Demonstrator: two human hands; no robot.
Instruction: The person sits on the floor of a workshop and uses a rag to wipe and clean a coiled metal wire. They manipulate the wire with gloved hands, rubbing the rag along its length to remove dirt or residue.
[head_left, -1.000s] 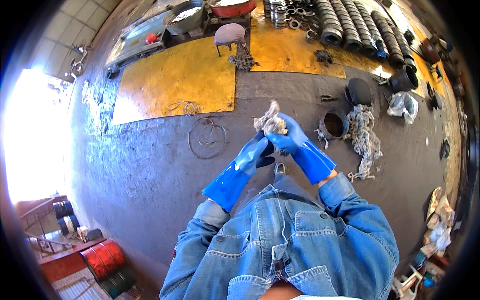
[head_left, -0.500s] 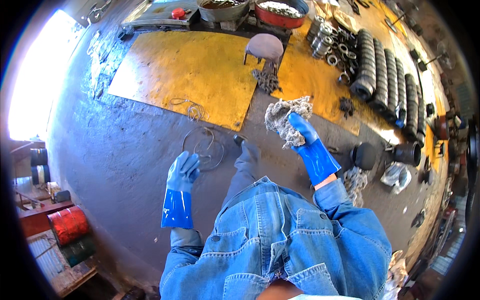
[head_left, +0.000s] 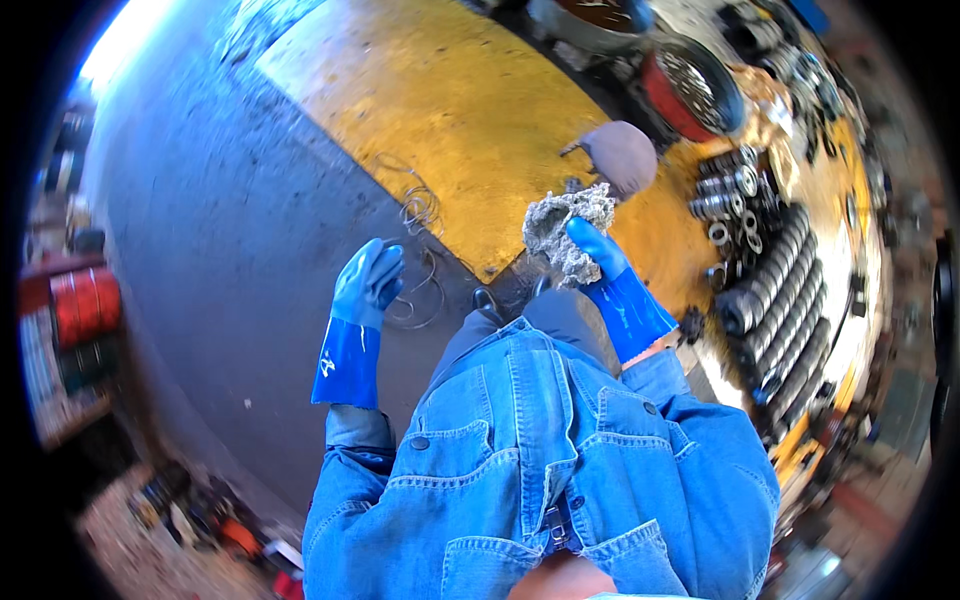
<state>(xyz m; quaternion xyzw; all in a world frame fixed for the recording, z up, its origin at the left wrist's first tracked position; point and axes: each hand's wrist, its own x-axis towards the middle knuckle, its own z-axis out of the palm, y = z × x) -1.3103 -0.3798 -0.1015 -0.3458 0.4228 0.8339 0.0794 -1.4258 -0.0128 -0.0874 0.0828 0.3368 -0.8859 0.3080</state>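
Note:
Blue rubber gloves cover both of my hands. My right hand (head_left: pixel 603 262) is closed around a wad of grey cotton waste (head_left: pixel 548 228), thumb on top, held up in front of my body. My left hand (head_left: pixel 368 285) hangs on the left over the dark floor with nothing in it, its fingers loosely bent and open. Below and beyond the left hand, a thin loop of wire or cord (head_left: pixel 420 207) lies partly on the yellow floor sheet (head_left: pixel 440 100). Just past the cotton waste stands a small stool with a round grey seat (head_left: pixel 622 158).
A red tub (head_left: pixel 672 95) of metal pieces and a grey tub (head_left: pixel 585 28) stand at the far right. Stacked metal rings (head_left: pixel 728 190) and long rows of dark ringed parts (head_left: pixel 772 290) lie to the right. A red drum (head_left: pixel 85 305) is at the left edge.
My body has turned to the right and stepped forward, so the stool, tubs and ring stacks sit differently in view. The cotton waste stays in my right hand; my left is still empty.

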